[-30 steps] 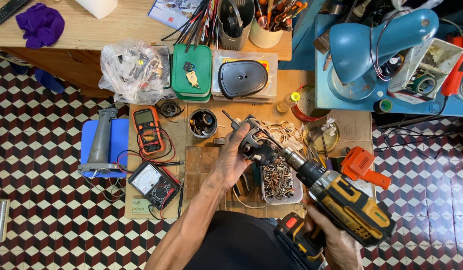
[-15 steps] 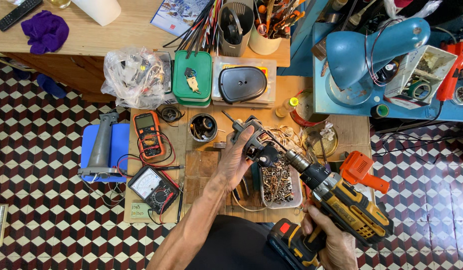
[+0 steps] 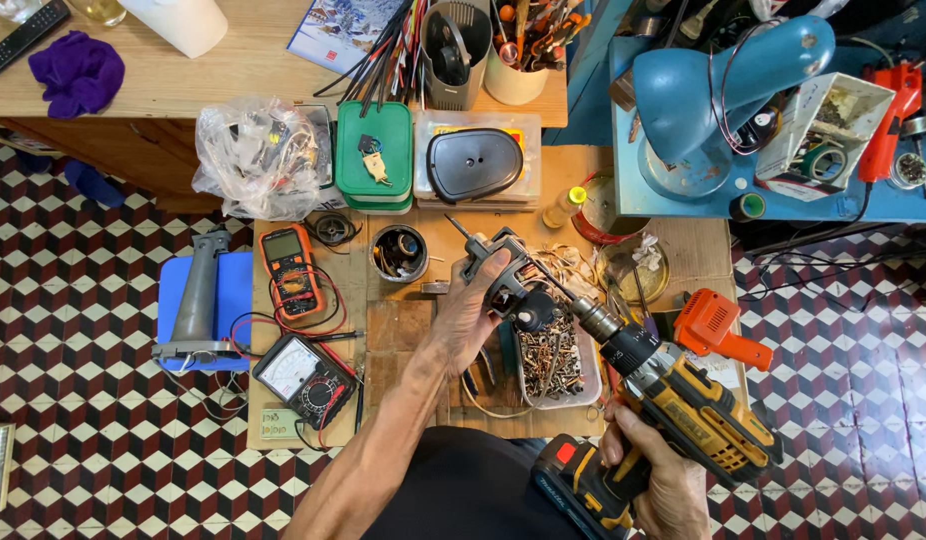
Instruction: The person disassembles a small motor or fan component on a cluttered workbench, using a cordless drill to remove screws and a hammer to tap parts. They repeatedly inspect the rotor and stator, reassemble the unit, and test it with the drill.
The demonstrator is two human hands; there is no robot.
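Observation:
My left hand (image 3: 470,312) grips a small grey metal motor part (image 3: 500,272) with a thin shaft sticking out to its upper left, held above the wooden work board (image 3: 403,330). My right hand (image 3: 655,478) holds a yellow and black cordless drill (image 3: 683,405) by its handle. The drill's chuck points up and left, and its bit meets the part in my left hand. Under the drill's nose sits a clear tray of screws (image 3: 553,355).
On the board lie an orange multimeter (image 3: 290,270), an analog meter (image 3: 301,372), a round tin (image 3: 400,252) and an orange tool (image 3: 718,327). Behind are a green box (image 3: 374,155), a plastic bag of parts (image 3: 258,155), a dark oval cover (image 3: 473,163), tool cups and a blue lamp (image 3: 728,95).
The view has shifted slightly downward. Both hands hold the part and the drill in nearly the same pose, with the drill still against the part.

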